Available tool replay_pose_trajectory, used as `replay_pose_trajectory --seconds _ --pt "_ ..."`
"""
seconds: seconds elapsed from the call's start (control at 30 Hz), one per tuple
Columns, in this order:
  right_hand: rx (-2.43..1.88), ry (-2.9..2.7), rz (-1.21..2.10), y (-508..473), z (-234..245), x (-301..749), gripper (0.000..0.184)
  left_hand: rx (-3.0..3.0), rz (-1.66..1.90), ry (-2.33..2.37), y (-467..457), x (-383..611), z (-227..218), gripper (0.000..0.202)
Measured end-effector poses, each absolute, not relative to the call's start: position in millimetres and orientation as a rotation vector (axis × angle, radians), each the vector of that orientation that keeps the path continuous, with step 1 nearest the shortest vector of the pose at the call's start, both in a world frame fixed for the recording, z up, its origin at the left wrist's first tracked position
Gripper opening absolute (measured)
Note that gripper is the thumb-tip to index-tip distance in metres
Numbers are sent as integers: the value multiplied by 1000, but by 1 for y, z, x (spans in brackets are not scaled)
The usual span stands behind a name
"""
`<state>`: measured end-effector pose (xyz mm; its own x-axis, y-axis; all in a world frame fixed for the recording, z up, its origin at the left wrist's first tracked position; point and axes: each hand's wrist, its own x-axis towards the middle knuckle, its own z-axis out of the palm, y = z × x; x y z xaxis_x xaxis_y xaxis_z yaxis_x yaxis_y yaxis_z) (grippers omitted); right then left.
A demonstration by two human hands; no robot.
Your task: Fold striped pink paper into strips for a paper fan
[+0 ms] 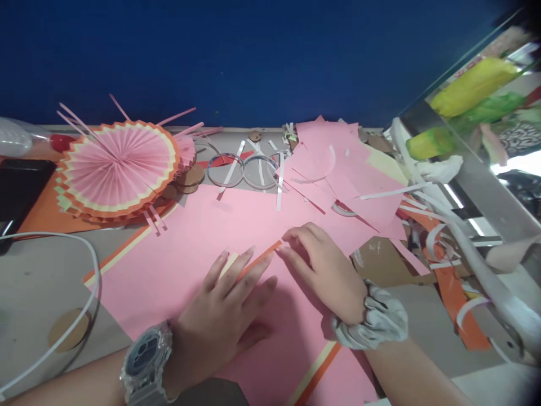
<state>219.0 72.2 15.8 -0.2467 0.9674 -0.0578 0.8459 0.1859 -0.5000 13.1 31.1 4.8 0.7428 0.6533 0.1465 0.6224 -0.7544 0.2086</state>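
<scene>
My left hand (224,304) lies flat with its fingers stretched out on a large pink paper sheet (181,248), pressing down a narrow orange paper strip (258,258). A clear digital watch sits on that wrist. My right hand (321,262) has its fingertips pinched on the strip's far end, with a grey scrunchie (374,321) round the wrist. The strip runs diagonally between the two hands.
A pleated pink, cream and orange paper fan (116,169) lies at the back left. Two rings (245,169), white strips and pink offcuts (338,169) lie behind. Orange scraps (460,293) pile on the right. A white cable (91,293) loops at left beside a black phone (21,186).
</scene>
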Motion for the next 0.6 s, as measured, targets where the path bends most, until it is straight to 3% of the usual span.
replay_pose_trajectory --seconds 0.13,0.27,0.47,0.6 --pt "-1594 -2153 919 70 24 221 15 2630 585 1024 29 12 8 30" --pt "-1592 -1969 1229 71 31 225 22 2069 739 1376 37 6 11 43" --pt "-1701 -1777 1140 73 34 236 31 1664 541 1429 42 4 18 23" --pt "-1744 -1773 1057 74 37 241 35 1605 546 1358 38 6 15 26"
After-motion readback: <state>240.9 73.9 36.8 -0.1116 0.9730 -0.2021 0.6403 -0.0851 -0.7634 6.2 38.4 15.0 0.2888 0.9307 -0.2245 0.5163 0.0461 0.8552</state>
